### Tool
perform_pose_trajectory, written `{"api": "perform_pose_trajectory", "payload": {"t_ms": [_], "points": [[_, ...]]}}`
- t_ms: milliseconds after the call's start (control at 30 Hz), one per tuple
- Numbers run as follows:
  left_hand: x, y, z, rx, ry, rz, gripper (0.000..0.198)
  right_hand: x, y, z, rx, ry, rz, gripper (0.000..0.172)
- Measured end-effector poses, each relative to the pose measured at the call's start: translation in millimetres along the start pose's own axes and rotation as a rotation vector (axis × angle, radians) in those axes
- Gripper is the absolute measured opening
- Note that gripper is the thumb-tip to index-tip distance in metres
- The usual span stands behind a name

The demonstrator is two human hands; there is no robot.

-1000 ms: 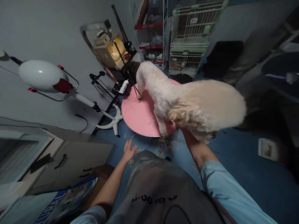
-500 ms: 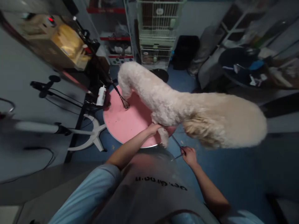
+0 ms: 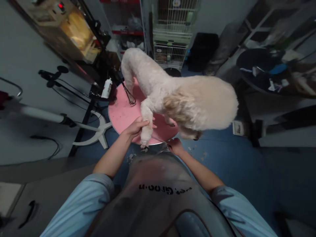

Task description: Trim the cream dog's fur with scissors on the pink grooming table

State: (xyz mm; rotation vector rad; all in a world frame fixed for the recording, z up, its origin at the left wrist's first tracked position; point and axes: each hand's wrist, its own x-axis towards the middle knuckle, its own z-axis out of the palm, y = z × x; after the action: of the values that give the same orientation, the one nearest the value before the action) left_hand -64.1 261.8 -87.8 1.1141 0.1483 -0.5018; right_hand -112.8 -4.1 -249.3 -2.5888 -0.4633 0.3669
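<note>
A cream-coloured dog (image 3: pixel 153 75) stands on a round pink table (image 3: pixel 120 115), its large fluffy head (image 3: pixel 207 102) leaning out past the table's right side. My left hand (image 3: pixel 138 127) is wrapped round one of its front legs (image 3: pixel 147 115), thumb in front and fingertips showing behind. The paw of that leg hangs at the table's near edge. In my right hand (image 3: pixel 175 147) is a pair of scissors (image 3: pixel 163 149), its blades parted and pointing left toward the held leg. The other front paw (image 3: pixel 171 123) rests on the table.
A black loop (image 3: pixel 132 102) hangs at the table's left part. A white bottle (image 3: pixel 107 88) stands left of the table. Wire cages (image 3: pixel 170 49) are behind, a dark round table (image 3: pixel 254 70) with tools is at right, and a white stand base (image 3: pixel 100 131) is at left.
The dog's head has moved left and its front leg is raised further from its body in my left hand. My right hand has moved left and up with the scissors, closer to the leg.
</note>
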Motion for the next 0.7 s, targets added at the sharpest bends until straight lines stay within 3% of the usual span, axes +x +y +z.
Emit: {"api": "perform_pose_trajectory", "payload": {"t_ms": [133,300,467,533,600,700], "points": [[-18,-12,22.4,0.068,0.064,0.121,0.068,2,32,-15,-0.111,-0.009,0.067,0.024],[-32,-22,44.7,0.181,0.119,0.258,0.064,7,43,-13,-0.152,-0.015,0.055,0.028],[-44,-28,53.1,0.265,0.178,0.353,0.057,-26,54,-8,-0.088,-0.047,0.005,0.026],[-49,-30,56.2,0.287,0.196,0.377,0.056,-32,64,-12,-0.065,-0.028,0.042,0.032],[-53,-35,59.7,0.306,0.215,0.404,0.055,-18,76,-24,-0.067,0.003,0.116,0.043],[-61,-44,64.4,0.305,0.236,0.454,0.053,35,90,-56,-0.09,0.004,0.166,0.046]]}}
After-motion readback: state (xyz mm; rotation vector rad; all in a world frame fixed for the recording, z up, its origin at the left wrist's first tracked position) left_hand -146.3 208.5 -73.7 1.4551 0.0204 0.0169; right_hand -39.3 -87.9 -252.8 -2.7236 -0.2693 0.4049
